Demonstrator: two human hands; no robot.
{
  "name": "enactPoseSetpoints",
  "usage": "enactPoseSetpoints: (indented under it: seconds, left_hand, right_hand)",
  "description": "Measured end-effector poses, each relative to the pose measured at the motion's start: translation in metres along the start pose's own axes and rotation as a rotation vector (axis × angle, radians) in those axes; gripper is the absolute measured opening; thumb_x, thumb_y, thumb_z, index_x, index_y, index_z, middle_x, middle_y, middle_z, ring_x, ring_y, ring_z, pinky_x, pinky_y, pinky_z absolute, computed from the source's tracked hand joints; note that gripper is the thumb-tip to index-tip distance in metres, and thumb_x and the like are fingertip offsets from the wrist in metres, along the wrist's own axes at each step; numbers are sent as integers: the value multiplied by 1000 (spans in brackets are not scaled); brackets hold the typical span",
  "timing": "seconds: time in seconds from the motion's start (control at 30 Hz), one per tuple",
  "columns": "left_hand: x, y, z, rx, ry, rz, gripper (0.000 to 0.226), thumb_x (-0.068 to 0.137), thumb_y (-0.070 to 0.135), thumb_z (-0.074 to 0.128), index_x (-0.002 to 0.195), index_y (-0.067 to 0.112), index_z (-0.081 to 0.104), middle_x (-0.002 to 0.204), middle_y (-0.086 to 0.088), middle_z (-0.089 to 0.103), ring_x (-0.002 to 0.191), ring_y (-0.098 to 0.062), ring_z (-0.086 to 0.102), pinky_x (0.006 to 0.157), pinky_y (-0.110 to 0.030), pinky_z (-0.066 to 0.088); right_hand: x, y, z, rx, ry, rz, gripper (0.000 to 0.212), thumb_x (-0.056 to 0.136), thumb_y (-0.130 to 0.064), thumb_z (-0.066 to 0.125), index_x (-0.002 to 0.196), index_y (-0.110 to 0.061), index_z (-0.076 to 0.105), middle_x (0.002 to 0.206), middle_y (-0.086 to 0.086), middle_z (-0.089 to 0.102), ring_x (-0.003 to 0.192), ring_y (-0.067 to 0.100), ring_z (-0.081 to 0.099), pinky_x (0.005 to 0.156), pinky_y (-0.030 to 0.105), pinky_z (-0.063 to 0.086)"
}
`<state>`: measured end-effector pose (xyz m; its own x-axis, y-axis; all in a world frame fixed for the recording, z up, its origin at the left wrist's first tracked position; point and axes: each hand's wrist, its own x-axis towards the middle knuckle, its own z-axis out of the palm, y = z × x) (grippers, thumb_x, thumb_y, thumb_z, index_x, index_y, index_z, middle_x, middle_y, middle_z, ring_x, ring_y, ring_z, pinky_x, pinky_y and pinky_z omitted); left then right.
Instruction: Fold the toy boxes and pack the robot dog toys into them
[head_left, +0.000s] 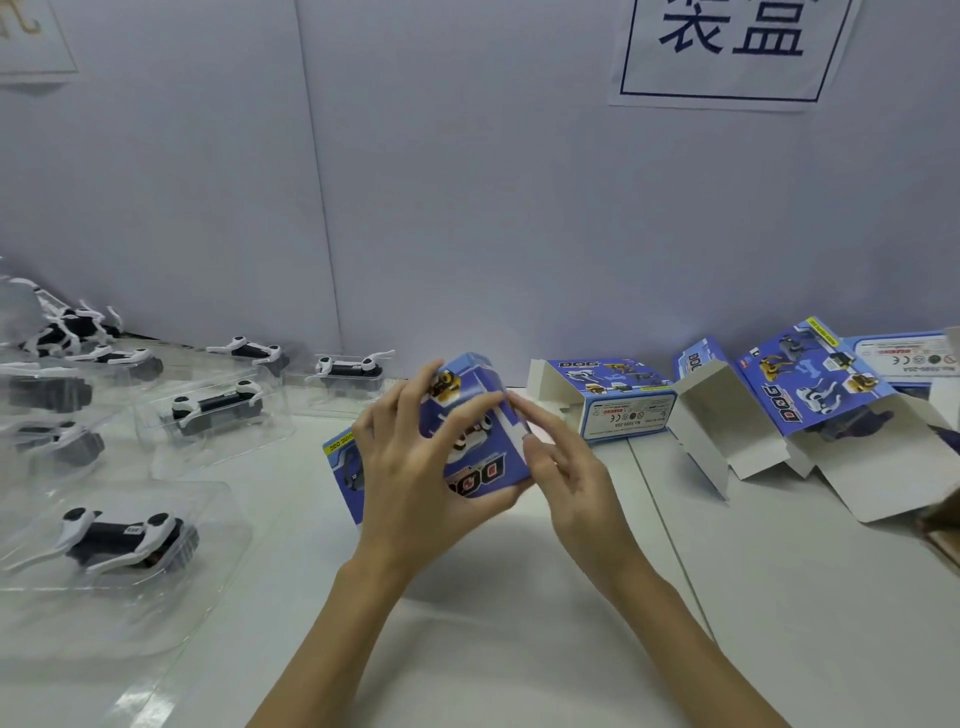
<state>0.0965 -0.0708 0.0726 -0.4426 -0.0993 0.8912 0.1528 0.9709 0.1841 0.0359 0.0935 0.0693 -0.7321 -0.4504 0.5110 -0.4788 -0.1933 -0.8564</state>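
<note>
Blue toy box (475, 441) printed "DOG" held above the table (519, 597) centre, left hand (410, 467) wrapped around its front face, right hand (561, 467) with straight fingers touching its right edge, wall sign (732, 47) reading 装盒, robot dog toys (124, 535) in clear trays left

Blue printed cardboard toy box (483, 441) held centre over white table (519, 597); black-and-white robot dogs in clear plastic trays (130, 535) left; open blue cardboard boxes (779, 415) right, along grey back wall (467, 208).
</note>
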Motion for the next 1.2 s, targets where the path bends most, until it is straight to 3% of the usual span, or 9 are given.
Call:
enactPoseSetpoints:
  seconds: [0.1,0.4,0.57,0.77,0.87,1.0,1.1,1.2]
  left_hand:
    - [0,-1,0,-24,-6,-25,68,80,76,66,139,45,50,157,-9,42,140,-33,43,110,-53,32]
    - [1,4,5,42,-61,-11,65,81,78,61,133,42,53,156,-14,44,137,-36,43,108,-55,33]
    - [-1,3,3,51,-28,-28,63,84,81,53,133,42,52,153,-16,46,135,-38,45,107,-56,33]
    - [1,5,6,-29,-66,-12,56,76,66,75,124,44,55,156,-17,41,140,-39,39,108,-62,30]
    - [4,7,7,-49,-88,-14,55,76,67,75,121,45,54,154,-17,42,139,-38,41,108,-62,30]
    - [7,4,8,-23,-117,-9,55,75,69,75,120,44,55,152,-16,42,137,-38,42,107,-63,31]
    - [3,4,8,0,-99,4,52,77,70,69,120,43,57,152,-17,41,137,-38,41,106,-64,31]
    - [1,3,7,24,-71,-17,48,80,63,70,121,44,57,154,-20,40,141,-40,38,107,-65,29]
  right_hand:
    - [-3,5,8,-16,17,3,47,104,-43,49,151,-36,52,140,-13,58,137,20,55,92,45,63]
    - [-4,4,15,98,104,16,39,107,-33,49,145,-36,59,140,-9,65,128,17,64,87,30,62]
    - [-6,4,16,43,69,9,42,106,-37,45,148,-39,53,143,-13,60,137,18,56,89,36,63]
    - [-1,-2,11,91,113,73,40,104,-36,55,143,-34,61,134,-12,68,127,16,65,90,44,63]
    - [2,-2,7,101,130,103,40,101,-36,59,141,-33,64,128,-11,72,123,17,67,89,47,63]
    - [-2,1,13,123,184,77,38,100,-41,60,137,-38,67,126,-8,74,118,19,70,83,38,65]
    - [-5,5,17,79,164,22,39,105,-44,52,142,-38,62,134,-7,69,122,18,68,83,29,63]
    - [-8,9,18,-68,88,-43,45,108,-43,45,153,-38,49,153,-6,54,139,16,54,93,28,60]
